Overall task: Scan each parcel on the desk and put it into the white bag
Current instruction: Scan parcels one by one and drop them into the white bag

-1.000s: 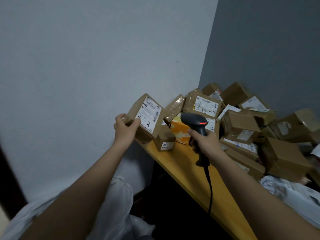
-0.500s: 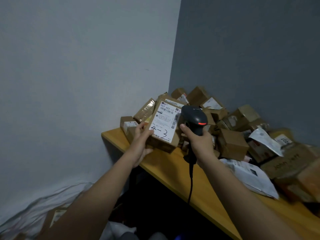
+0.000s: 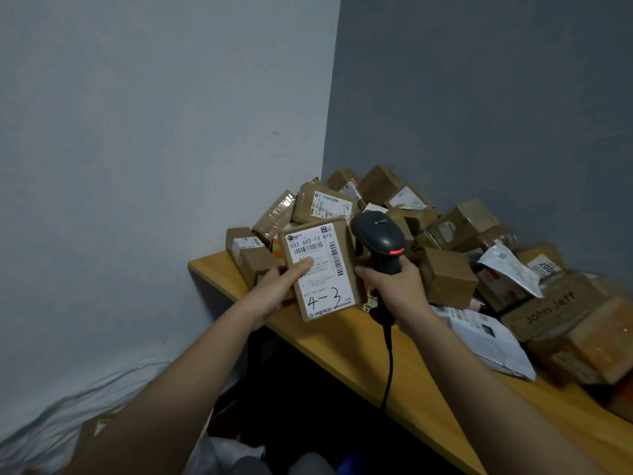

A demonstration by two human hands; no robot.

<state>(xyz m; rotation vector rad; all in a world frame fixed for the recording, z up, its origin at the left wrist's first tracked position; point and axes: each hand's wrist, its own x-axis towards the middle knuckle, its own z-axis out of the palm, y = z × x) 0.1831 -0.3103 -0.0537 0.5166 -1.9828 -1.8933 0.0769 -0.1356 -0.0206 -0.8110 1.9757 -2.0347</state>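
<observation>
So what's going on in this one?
A person is scanning parcels. The left hand holds up a small box marked "4-3", label facing the camera, thumb on the label. The right hand grips a corded scanner right beside the box, its red light on. A heap of parcels waits on the desk. White bag material shows low on the left.
</observation>
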